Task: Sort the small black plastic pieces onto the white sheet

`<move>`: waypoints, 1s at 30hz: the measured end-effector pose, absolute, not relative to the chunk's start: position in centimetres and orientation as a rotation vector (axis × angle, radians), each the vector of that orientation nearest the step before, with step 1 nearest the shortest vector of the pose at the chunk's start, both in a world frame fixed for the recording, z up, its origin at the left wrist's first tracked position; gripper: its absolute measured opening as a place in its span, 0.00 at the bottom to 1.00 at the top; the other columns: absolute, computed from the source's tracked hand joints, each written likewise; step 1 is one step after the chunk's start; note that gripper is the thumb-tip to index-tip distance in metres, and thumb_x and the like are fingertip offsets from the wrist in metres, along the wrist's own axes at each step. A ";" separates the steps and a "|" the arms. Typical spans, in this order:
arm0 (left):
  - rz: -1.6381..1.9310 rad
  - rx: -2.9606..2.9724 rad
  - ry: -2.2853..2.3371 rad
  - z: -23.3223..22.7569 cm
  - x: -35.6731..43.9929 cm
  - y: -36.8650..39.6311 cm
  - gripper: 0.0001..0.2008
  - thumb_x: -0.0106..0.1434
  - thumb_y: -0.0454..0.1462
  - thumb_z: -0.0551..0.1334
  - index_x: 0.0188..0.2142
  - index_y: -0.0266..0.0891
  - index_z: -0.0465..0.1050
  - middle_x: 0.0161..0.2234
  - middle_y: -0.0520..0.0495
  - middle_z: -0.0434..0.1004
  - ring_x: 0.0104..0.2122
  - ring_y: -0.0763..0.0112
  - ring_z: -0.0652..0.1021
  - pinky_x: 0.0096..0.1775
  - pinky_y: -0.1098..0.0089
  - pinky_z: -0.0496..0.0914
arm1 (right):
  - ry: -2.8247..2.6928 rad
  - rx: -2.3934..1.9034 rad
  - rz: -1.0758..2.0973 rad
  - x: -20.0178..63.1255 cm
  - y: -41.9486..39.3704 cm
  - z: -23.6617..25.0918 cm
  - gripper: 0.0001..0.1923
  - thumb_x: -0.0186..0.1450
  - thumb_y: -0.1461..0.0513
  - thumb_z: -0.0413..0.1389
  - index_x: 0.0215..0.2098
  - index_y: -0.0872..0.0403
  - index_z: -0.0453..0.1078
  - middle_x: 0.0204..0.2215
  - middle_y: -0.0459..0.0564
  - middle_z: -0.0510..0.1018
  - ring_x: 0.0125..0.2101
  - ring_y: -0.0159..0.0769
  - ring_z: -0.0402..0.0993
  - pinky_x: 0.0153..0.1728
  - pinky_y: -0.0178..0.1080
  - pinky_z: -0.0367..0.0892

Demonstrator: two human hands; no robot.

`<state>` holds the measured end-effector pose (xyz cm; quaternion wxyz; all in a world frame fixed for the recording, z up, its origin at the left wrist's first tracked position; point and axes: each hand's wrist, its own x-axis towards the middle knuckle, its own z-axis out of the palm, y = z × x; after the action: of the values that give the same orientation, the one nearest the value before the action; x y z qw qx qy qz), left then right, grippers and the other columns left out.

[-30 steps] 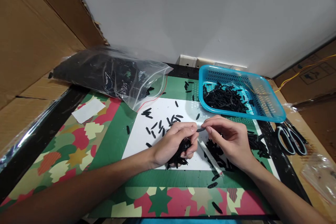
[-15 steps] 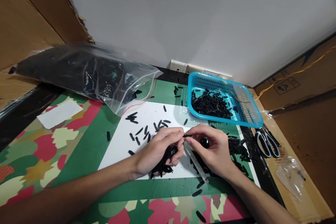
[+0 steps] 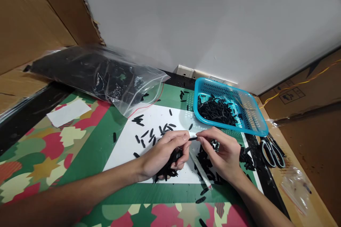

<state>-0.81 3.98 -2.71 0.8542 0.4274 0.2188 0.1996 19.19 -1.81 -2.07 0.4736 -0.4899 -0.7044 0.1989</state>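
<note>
Between my two hands runs a thin black strip (image 3: 193, 138), pinched at its left end by the thumb and finger of my left hand (image 3: 160, 150). Curled lower fingers of that same hand hold a bunch of black strips (image 3: 169, 170) against the palm. My right hand (image 3: 226, 152) has its thumb and forefinger closed at the strip's other end. Loose black pieces (image 3: 151, 134) lie scattered on the white sheet (image 3: 119, 156) under my hands. A pale, slender stick (image 3: 204, 175) rests slantwise between them, beside a pile of black strips (image 3: 204, 159) partly covered by my right hand.
Behind my right hand stands a blue plastic basket (image 3: 231, 127) with many black strips inside. A large zip bag (image 3: 106, 78) of dark material lies at the back left, near a white paper slip (image 3: 69, 112). Scissors (image 3: 271, 152) and a small clear bag (image 3: 295, 188) are at right.
The view has shifted slightly, moving the scene rightward. My right hand has drawn a little away from the left, and more of the black strip shows between them.
</note>
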 end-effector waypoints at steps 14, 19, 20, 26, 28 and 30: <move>0.433 0.863 0.433 -2.7 -0.7 3.8 0.17 0.75 0.46 0.53 0.31 0.40 0.60 0.19 0.56 0.65 0.17 0.80 0.62 0.23 0.76 0.57 | -1.856 -1.147 0.414 18.9 -2.0 -2.1 0.07 0.69 0.71 0.58 0.43 0.55 0.74 0.34 0.49 0.80 0.33 0.33 0.74 0.35 0.38 0.68; 0.420 0.904 0.449 -2.7 -0.7 3.8 0.17 0.75 0.47 0.53 0.32 0.40 0.61 0.19 0.56 0.65 0.18 0.79 0.63 0.23 0.76 0.58 | -1.929 -1.087 0.277 18.8 -2.0 -1.6 0.09 0.67 0.74 0.58 0.42 0.56 0.72 0.32 0.50 0.79 0.32 0.35 0.73 0.33 0.38 0.68; 0.416 0.908 0.451 -2.6 -0.7 3.8 0.17 0.75 0.46 0.52 0.32 0.40 0.62 0.19 0.55 0.65 0.18 0.79 0.63 0.23 0.76 0.58 | -1.935 -1.076 0.224 19.0 -1.9 -1.4 0.10 0.67 0.74 0.58 0.42 0.56 0.72 0.32 0.50 0.79 0.32 0.35 0.73 0.34 0.39 0.69; 0.395 0.916 0.454 -2.1 -0.8 3.9 0.18 0.75 0.48 0.49 0.33 0.40 0.62 0.19 0.54 0.65 0.18 0.76 0.64 0.22 0.76 0.56 | -1.749 -1.362 -0.290 22.6 -0.5 -0.4 0.11 0.66 0.70 0.63 0.45 0.51 0.76 0.38 0.51 0.82 0.41 0.44 0.75 0.47 0.49 0.70; 0.379 0.914 0.460 -2.1 -0.8 3.9 0.18 0.75 0.50 0.47 0.35 0.41 0.61 0.19 0.54 0.66 0.18 0.76 0.63 0.22 0.76 0.56 | -1.716 -1.456 -0.300 23.2 -0.2 -0.4 0.12 0.67 0.67 0.64 0.48 0.51 0.76 0.42 0.53 0.82 0.45 0.46 0.75 0.48 0.50 0.69; 0.370 0.921 0.472 -2.2 -0.9 3.9 0.19 0.75 0.52 0.46 0.37 0.42 0.61 0.19 0.55 0.67 0.18 0.76 0.63 0.22 0.76 0.56 | -1.750 -1.435 -0.248 22.8 -0.4 -0.6 0.13 0.67 0.67 0.63 0.49 0.50 0.76 0.43 0.53 0.81 0.45 0.46 0.75 0.48 0.50 0.69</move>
<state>-0.87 3.90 -2.22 0.8527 0.4377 0.2243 0.1760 22.79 -0.37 -0.59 0.4190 -0.5723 -0.6979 -0.0989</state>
